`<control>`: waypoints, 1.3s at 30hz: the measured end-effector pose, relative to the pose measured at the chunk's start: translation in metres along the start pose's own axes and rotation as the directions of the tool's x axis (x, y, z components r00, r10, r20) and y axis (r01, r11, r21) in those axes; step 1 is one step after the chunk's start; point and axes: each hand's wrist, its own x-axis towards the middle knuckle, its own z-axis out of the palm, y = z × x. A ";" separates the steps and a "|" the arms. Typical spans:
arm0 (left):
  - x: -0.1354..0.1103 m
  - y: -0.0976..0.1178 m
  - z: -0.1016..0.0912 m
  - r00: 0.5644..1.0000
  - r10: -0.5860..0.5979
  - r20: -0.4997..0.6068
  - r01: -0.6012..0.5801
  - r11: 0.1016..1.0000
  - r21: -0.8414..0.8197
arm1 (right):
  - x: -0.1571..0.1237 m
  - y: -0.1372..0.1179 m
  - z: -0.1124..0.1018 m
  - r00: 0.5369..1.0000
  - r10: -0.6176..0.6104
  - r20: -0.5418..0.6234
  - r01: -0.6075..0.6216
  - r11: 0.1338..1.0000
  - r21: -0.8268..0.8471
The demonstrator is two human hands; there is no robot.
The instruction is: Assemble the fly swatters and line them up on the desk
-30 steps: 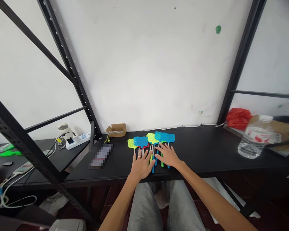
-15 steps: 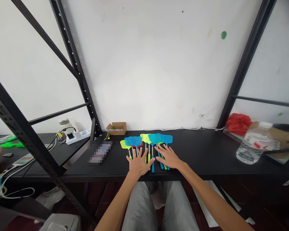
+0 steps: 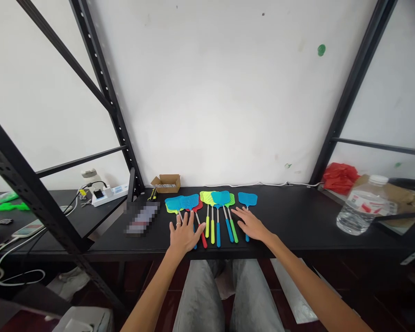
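Left hand [image 3: 185,235] and right hand [image 3: 251,224] lie flat, fingers spread, on the fly swatters [image 3: 220,198] fanned across the table [image 3: 297,221], where light, even pressure should keep handles parallel.

A workshop: black metal racking [image 3: 103,87], black workbench [image 3: 297,221], power strip [image 3: 107,194]

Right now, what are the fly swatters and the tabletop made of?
Fly swatters: heads look like moulded plastic mesh, bright blue and yellow-green; thin pale shafts, possibly metal; coloured handles plastic or rubber, unclear. Tabletop: matt black, faint sheen, probably laminated board.
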 end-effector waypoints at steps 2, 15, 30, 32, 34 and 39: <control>0.000 0.001 0.000 1.000 0.008 0.019 -0.008 1.000 0.008 | -0.002 0.003 0.000 0.999 -0.042 -0.016 0.043 0.997 0.070; -0.009 0.000 0.004 0.997 -0.047 -0.055 0.046 0.999 -0.018 | -0.009 0.007 0.009 0.932 0.206 -0.297 -0.197 0.979 0.061; 0.002 0.007 0.003 0.998 0.041 0.051 -0.039 0.999 -0.036 | -0.003 -0.010 0.010 0.963 0.149 -0.224 -0.162 0.986 -0.039; 0.006 0.014 0.004 0.995 0.075 0.062 -0.072 0.996 -0.053 | 0.002 -0.021 0.015 0.969 0.123 -0.216 -0.136 0.989 -0.050; 0.009 0.021 0.007 0.991 0.116 0.060 -0.113 0.992 -0.064 | 0.009 -0.034 0.020 0.975 0.091 -0.201 -0.105 0.993 -0.060; 0.010 0.022 0.011 0.980 0.196 0.038 -0.192 0.978 -0.086 | 0.027 -0.071 0.037 0.988 0.025 -0.150 -0.038 0.996 -0.084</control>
